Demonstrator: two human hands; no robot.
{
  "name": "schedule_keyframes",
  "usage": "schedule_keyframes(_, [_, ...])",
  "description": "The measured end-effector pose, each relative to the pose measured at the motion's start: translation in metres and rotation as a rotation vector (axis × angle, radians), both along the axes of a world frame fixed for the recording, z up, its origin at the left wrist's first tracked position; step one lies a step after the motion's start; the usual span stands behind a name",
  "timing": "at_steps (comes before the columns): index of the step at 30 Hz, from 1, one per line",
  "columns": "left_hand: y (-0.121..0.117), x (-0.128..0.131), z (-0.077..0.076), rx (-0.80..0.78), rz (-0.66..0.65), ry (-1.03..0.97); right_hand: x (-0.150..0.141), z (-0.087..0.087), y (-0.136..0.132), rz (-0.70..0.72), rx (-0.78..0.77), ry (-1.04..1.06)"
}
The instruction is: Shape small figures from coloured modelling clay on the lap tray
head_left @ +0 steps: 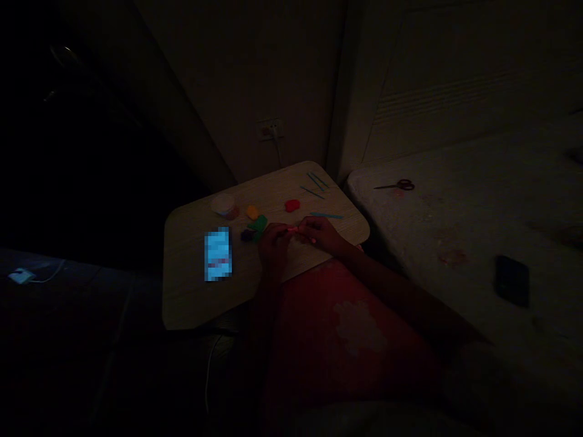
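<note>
The room is very dark. Over a small wooden table (191, 291), my left hand (274, 246) and my right hand (321, 235) meet, both pinching a thin pink stick-like piece (294, 229) held between them. Just left of my left hand lie a green lump (259, 223) and a dark lump (247, 234) of clay. An orange lump (252, 212) and a red lump (292, 206) sit farther back on the table.
A lit phone (218, 254) lies on the table's left half, a small round tub (225, 205) behind it. Thin teal sticks (315, 183) lie at the far corner. Scissors (396, 185) and a dark phone (512, 280) rest on the bed to the right. A wall socket (269, 129) is behind.
</note>
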State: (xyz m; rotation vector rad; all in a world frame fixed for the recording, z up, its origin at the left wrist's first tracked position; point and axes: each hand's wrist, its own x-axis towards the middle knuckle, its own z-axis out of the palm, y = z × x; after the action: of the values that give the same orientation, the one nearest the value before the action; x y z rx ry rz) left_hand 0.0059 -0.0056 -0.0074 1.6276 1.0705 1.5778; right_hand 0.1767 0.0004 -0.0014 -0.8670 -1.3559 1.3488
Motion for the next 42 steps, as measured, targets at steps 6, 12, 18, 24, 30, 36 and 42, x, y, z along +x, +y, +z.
schedule_keyframes(6, [0.001,0.0,0.001,0.027,-0.014,-0.042,-0.001,-0.009,0.006,-0.012,-0.103,0.174])
schedule_keyframes(12, [-0.001,0.002,0.005,-0.054,0.016,-0.054,-0.001,-0.012,0.009,0.028,-0.189,0.21])
schedule_keyframes(18, [-0.003,0.002,0.008,-0.115,0.007,-0.131,-0.001,-0.014,0.01,0.044,-0.204,0.151])
schedule_keyframes(24, [-0.002,0.004,0.007,-0.298,-0.081,-0.358,-0.002,-0.015,0.008,0.057,-0.118,0.118])
schedule_keyframes(30, [-0.001,0.005,0.006,-0.365,-0.072,-0.409,-0.001,-0.008,0.007,0.027,-0.14,0.156])
schedule_keyframes(36, [-0.004,0.005,0.007,-0.389,-0.084,-0.362,0.023,0.013,0.004,-0.165,0.014,0.128])
schedule_keyframes(42, [-0.003,0.004,0.005,-0.414,-0.106,-0.345,0.053,0.023,-0.001,-0.448,0.198,-0.477])
